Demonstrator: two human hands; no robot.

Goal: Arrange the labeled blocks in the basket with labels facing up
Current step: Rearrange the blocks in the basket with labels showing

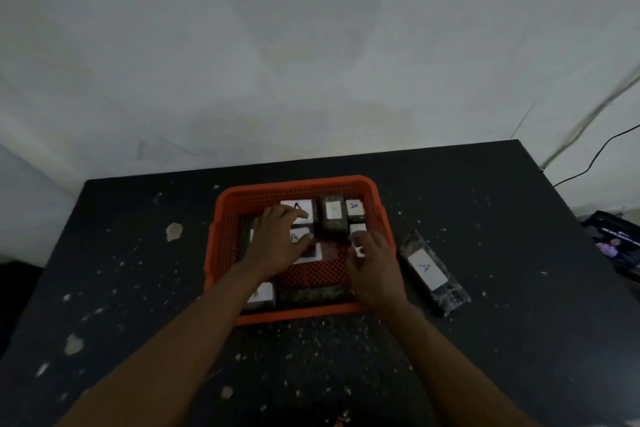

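Note:
An orange mesh basket (301, 186) sits mid-table with several dark blocks in it, most showing white labels marked A. My left hand (277, 243) reaches into the basket's left half, fingers curled over a labeled block (300, 236). My right hand (375, 263) is over the basket's right side, its fingertips at a small white-labeled block (357, 228). A tall dark block (333, 218) and a small labeled one (354, 208) stand at the back right. Another block (260, 295) lies at the front left, and a dark block without a visible label (315, 294) lies along the front wall.
One long wrapped block (429, 270) with an A label facing up lies on the dark speckled table (138, 270) right of the basket. A device with a lit screen (616, 243) sits off the table's right edge. A cable (595, 156) hangs by the far right wall.

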